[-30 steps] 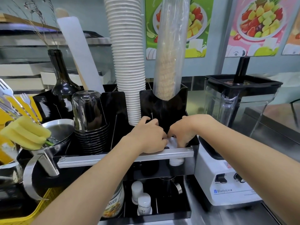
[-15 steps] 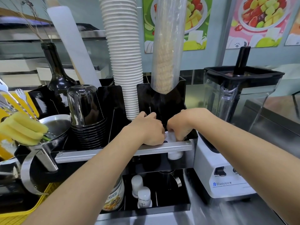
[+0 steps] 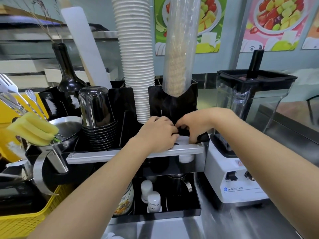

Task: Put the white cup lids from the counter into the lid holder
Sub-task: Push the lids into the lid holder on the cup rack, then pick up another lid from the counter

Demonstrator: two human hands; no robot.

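Observation:
A stack of white cup lids (image 3: 184,139) sits in the right slot of the black lid holder (image 3: 174,102); its lower end (image 3: 186,158) shows below the silver front bar. My left hand (image 3: 158,133) is curled over the left side of the stack. My right hand (image 3: 195,124) has fingertips pressed on the right side. Both hands meet above the lids and hide most of them.
A tall stack of white paper cups (image 3: 137,57) and a clear sleeve of cones (image 3: 179,49) rise behind the hands. Upside-down black cups (image 3: 96,116) stand left. A blender (image 3: 245,135) stands right. A yellow basket (image 3: 20,219) with sponge and forks is at far left.
The fingers of both hands have shifted slightly around the lid stack, and the right hand's fingers are now spread a little. The camera has moved a bit.

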